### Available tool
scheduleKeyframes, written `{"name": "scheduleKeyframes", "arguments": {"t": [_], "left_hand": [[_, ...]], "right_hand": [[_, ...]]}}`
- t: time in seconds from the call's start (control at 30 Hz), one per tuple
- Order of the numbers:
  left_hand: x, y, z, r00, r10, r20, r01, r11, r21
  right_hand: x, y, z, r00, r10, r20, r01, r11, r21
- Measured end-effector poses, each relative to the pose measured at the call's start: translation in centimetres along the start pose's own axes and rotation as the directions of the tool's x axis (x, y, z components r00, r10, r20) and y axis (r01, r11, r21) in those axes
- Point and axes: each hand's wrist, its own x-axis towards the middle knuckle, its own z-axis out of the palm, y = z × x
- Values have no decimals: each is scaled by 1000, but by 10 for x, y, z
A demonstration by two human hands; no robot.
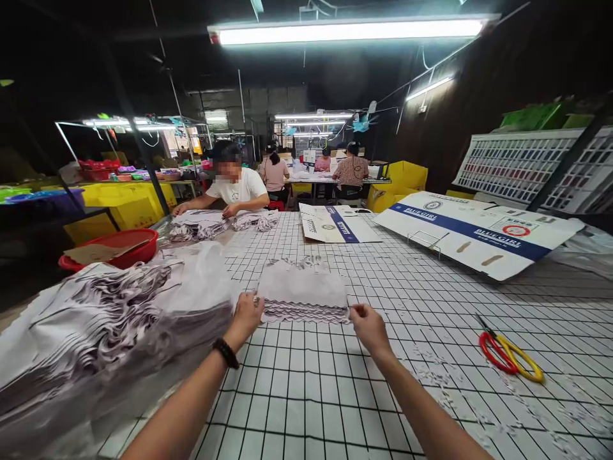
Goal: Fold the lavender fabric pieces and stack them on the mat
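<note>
A small stack of pale fabric pieces [302,285] lies on the gridded tabletop in front of me, its wavy near edges fanned out in layers. My left hand [248,316] is closed at the stack's near left corner, fingers bent around the edge. At the near right corner, my right hand [370,326] pinches the fabric between thumb and fingers. Exactly how many layers each hand grips is hidden. A dark beaded bracelet [226,353] circles my left wrist.
Large heaps of pale fabric [90,319] fill the left side, with a red basin [143,246] behind. Scissors [510,358] with red and yellow handles lie at right, among scattered scraps [443,377]. Flattened cardboard [472,233] rests beyond. A person in white [246,185] handles fabric across the table.
</note>
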Motion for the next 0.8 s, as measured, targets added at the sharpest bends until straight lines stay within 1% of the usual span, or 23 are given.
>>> {"name": "scheduleKeyframes", "arguments": {"t": [0.07,0.1,0.17,0.23,0.3,0.37,0.43,0.5,0.57,0.63,0.73,0.8], "left_hand": [[28,-3,13,996,-89,0,89,994,57],[38,-5,17,992,-127,4,126,989,77],[53,-9,22,983,-182,19,179,979,100],[62,-11,24,981,-189,43,184,978,99],[66,-11,24,982,-177,58,172,981,89],[66,-9,25,985,-169,34,165,981,102],[64,-4,25,990,-137,-15,138,980,146],[61,2,26,996,-76,-47,84,976,200],[58,8,26,999,-25,-45,35,972,234],[55,11,26,999,-9,-37,17,974,227],[54,11,28,998,-38,-47,44,990,137],[56,8,29,990,-130,-48,131,991,20]], "right_hand": [[38,-2,6,999,29,-17,-29,999,-32],[52,0,11,999,34,-14,-34,998,-61],[70,4,21,998,48,-45,-53,991,-124],[79,8,29,991,78,-106,-95,982,-161],[83,10,32,986,109,-128,-128,979,-158],[85,10,33,988,110,-110,-126,981,-147],[86,9,32,991,86,-106,-101,984,-148],[88,8,31,992,52,-113,-69,985,-157],[88,7,31,993,16,-115,-36,985,-169],[86,5,31,993,-13,-118,-10,981,-193],[80,2,31,990,-61,-130,29,972,-235],[76,0,30,986,-88,-143,52,970,-238]]}}
